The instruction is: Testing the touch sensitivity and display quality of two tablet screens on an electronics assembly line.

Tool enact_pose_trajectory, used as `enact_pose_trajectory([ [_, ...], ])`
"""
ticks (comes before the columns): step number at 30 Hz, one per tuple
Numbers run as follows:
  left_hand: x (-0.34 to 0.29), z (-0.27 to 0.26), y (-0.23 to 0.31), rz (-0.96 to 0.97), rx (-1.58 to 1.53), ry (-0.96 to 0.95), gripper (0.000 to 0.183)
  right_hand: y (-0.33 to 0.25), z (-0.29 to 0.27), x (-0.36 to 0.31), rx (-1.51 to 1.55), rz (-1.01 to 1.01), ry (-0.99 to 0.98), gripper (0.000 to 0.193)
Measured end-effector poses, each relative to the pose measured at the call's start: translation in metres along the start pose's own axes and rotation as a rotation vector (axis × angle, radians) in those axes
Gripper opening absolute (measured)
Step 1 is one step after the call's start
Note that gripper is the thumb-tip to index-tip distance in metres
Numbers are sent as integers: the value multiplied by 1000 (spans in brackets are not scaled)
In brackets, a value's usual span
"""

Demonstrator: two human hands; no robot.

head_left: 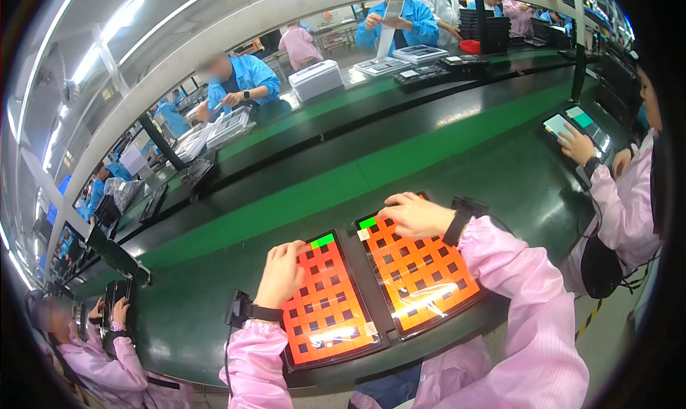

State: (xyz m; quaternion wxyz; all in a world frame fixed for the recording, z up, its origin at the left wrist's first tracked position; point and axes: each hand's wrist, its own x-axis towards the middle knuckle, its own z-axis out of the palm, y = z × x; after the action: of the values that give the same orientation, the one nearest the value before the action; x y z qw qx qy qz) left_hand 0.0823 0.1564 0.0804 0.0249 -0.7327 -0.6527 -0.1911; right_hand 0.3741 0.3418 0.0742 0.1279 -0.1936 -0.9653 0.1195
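Note:
Two tablets lie side by side on the green bench in front of me, each screen lit with an orange and black checkered grid and a green patch near the top. My left hand (281, 270) rests along the upper left edge of the left tablet (332, 298), its fingers loosely bent over the screen and not wrapped round anything. Across the top of the right tablet (429, 277) reaches my right hand (414, 215), fingers stretched out with the tips at the screen. Small pale squares show on both screens. Dark bands with cabled modules circle both my wrists.
A dark tray or stand (371, 284) shows between the tablets. At right a co-worker's hand (575, 143) touches another device; a person at left handles a dark one (118, 302). Beyond the green bench (214, 266), people in blue work near white stacked trays (316, 80). A metal rail crosses overhead.

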Motion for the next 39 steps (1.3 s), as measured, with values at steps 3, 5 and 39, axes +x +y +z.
enact_pose_trajectory([
  [3, -22, -16, -14, -59, 25, 18, 45, 7, -17, -13, 20, 44, 0, 44],
  [5, -32, -21, -24, -61, 38, 26, 44, 16, -25, -25, 36, 67, 36, 43],
  [39, -150, -32, 88, -331, 47, 17, 49, -60, -40, -168, 88, 200, 5, 46],
])
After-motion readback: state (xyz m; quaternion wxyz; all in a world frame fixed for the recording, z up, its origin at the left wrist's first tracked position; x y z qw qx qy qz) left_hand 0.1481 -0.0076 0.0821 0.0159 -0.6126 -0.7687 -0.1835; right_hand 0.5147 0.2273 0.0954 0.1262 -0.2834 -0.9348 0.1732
